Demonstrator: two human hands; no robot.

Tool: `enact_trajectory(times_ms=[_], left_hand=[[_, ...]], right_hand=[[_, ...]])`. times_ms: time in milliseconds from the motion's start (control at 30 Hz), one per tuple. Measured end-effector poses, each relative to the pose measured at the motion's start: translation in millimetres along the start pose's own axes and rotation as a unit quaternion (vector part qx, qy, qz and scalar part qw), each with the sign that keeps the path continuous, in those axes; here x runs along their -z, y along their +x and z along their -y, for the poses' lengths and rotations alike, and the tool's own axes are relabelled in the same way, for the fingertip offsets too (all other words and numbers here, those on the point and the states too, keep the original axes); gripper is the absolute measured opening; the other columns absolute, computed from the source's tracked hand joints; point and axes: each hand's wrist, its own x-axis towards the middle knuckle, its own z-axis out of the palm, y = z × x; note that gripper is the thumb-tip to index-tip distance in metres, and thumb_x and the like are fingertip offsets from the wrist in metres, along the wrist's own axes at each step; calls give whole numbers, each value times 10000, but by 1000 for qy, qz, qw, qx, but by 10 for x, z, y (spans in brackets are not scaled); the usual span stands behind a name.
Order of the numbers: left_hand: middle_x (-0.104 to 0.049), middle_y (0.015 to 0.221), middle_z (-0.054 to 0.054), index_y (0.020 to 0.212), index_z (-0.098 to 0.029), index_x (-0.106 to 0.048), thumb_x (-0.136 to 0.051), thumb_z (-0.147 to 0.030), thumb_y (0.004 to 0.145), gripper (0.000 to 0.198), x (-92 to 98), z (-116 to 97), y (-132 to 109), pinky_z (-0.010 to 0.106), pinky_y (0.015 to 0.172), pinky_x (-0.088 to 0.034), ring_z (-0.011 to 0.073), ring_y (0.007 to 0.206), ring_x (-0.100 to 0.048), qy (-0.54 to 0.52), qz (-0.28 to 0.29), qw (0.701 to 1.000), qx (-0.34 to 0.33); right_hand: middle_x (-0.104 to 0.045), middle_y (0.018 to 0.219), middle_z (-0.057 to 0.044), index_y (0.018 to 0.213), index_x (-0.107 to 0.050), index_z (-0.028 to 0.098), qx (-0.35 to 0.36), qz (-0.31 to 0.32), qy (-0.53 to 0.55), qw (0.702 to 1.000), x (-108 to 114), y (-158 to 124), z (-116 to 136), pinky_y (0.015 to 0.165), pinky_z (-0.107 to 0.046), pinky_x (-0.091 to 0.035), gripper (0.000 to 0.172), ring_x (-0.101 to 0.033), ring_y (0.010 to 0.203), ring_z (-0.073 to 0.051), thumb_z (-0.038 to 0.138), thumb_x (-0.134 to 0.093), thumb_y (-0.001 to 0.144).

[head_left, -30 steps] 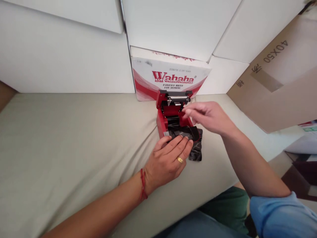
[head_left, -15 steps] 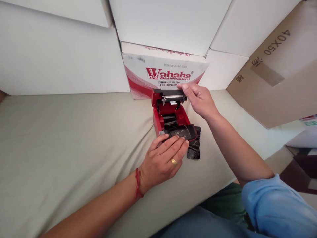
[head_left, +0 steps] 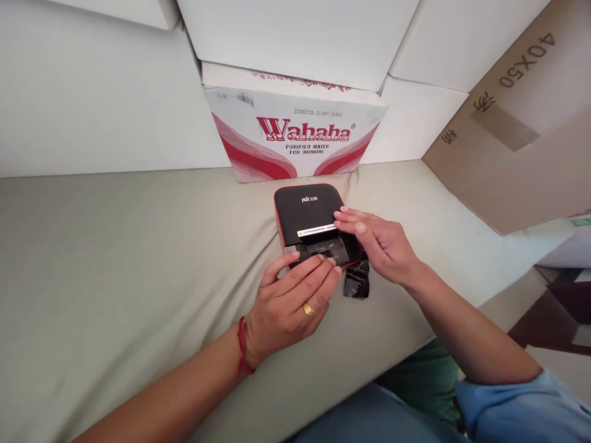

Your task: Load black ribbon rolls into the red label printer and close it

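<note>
A red and black device [head_left: 307, 212] lies on the pale green cloth, its black lid down, with a white strip label near the lid's edge. My left hand [head_left: 295, 295], with a gold ring and a red bracelet, rests its fingertips on the dark near end of the device. My right hand [head_left: 385, 243] touches the lid's right side with its fingers stretched out and its thumb raised. A crinkled black strip [head_left: 356, 283] sticks out from under the device's near right corner, between the hands.
Behind the device stands a Wahaha water carton [head_left: 305, 132] against large white boxes [head_left: 300, 37]. A brown cardboard box [head_left: 521, 123] leans at the right. The pale green cloth [head_left: 138, 246] has folds at the left.
The device's lid has swung down from upright to closed. My right hand has moved down and toward me along with it. My left hand stays on the near end.
</note>
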Motion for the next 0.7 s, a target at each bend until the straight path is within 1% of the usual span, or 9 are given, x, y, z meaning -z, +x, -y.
enact_trajectory(times_ms=[100,167,267,333,400,467,533,567,700], left_hand=[[-926,1182,55,1331,-189,-745,-656,-80,1023,339,-6,-12,-7,421,1261,-481,205,1118,-855,-9,-4,1000,6],[-920,1201,66,1412,-188,-723,-671,-69,989,443,8,4,-14,426,1283,-473,216,1160,-848,-29,-9,999,15],[-885,1342,96,1616,-220,-616,-675,-114,982,646,63,110,-21,468,1283,-493,261,1306,-807,-55,-37,996,55],[-826,1480,115,1669,-258,-575,-645,-179,1027,651,108,236,-22,505,1282,-507,293,1419,-752,-64,-52,991,107],[-763,1593,99,1634,-298,-611,-590,-234,1097,541,138,383,-25,533,1308,-504,298,1514,-693,-96,-30,980,169],[-758,1608,72,1526,-298,-704,-502,-291,1167,412,144,520,-33,556,1365,-467,291,1590,-638,-151,5,965,215],[-811,1527,49,1421,-294,-774,-449,-333,1200,395,129,621,-43,570,1398,-437,282,1571,-661,-199,38,950,236],[-831,1490,45,1386,-291,-796,-445,-343,1204,399,118,655,-47,574,1402,-439,282,1552,-679,-217,45,945,241],[-848,1451,71,1346,-280,-831,-500,-331,1187,370,76,693,-64,579,1349,-533,300,1518,-705,-257,31,936,240]], right_hand=[[-836,1476,-69,1376,-874,264,19,-29,-6,999,-89,-83,-16,1333,-479,-572,489,-755,1476,-240,448,-440,1244],[-847,1453,-76,1372,-874,243,23,-42,-18,999,-129,-98,-9,1318,-454,-587,476,-764,1463,-232,412,-447,1243],[-859,1430,-66,1348,-882,254,9,-48,-17,999,-161,-85,-1,1291,-447,-611,483,-776,1446,-231,425,-443,1245],[-875,1398,-58,1300,-900,274,-5,-63,2,998,-177,-72,2,1282,-470,-618,509,-793,1421,-240,474,-435,1246],[-888,1365,-56,1249,-913,291,-22,-80,26,996,-190,-62,17,1283,-501,-614,529,-800,1407,-253,526,-440,1240],[-890,1365,-62,1236,-916,297,-42,-83,48,995,-191,-59,51,1292,-521,-602,525,-788,1427,-262,556,-459,1230],[-874,1408,-71,1264,-908,298,-57,-72,55,994,-172,-64,103,1308,-537,-583,517,-765,1463,-267,569,-469,1225],[-863,1435,-74,1280,-902,301,-62,-65,51,995,-156,-71,132,1322,-552,-566,515,-760,1471,-270,572,-468,1224],[-838,1486,-61,1326,-881,334,-47,-52,15,997,-83,-119,229,1369,-617,-497,468,-781,1438,-274,522,-464,1227]])
